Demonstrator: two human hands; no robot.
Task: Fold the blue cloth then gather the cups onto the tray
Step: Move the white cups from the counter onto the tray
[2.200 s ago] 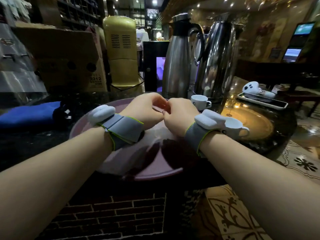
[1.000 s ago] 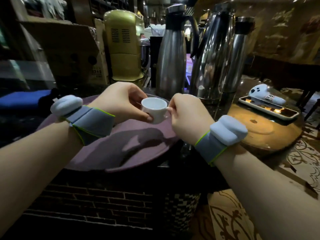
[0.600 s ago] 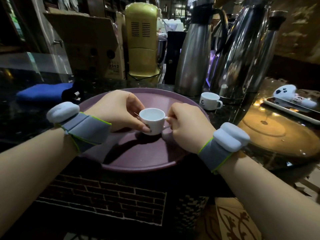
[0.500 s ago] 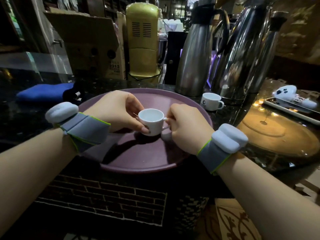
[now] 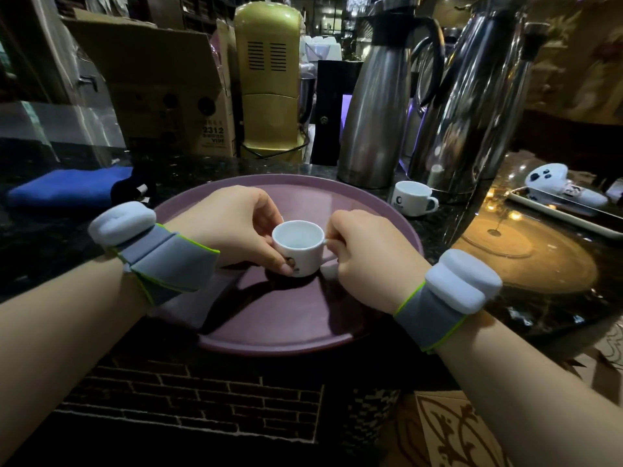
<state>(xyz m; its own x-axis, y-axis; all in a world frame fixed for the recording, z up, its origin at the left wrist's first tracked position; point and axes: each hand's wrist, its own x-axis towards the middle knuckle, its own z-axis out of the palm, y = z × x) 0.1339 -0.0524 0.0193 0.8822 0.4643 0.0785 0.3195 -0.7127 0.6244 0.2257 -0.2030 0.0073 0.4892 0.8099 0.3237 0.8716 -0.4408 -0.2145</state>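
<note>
A small white cup (image 5: 300, 247) sits upright on the middle of the round purple tray (image 5: 276, 325). My left hand (image 5: 232, 224) grips the cup's left side with thumb and fingers. My right hand (image 5: 367, 254) pinches its handle from the right. A second white cup (image 5: 413, 197) stands on the dark counter just past the tray's right rim. The blue cloth (image 5: 67, 190) lies folded on the counter at the far left.
Two tall steel jugs (image 5: 377, 106) (image 5: 472, 96) stand behind the tray, with a gold appliance (image 5: 269, 79) and a cardboard box (image 5: 161, 92) to their left. A round wooden board (image 5: 526, 257) and a flat tray with a white toy (image 5: 559, 187) lie at right.
My hands met over the tray, then took hold of a cup together and lowered it onto the tray's middle. In the last half second the cup has barely moved.
</note>
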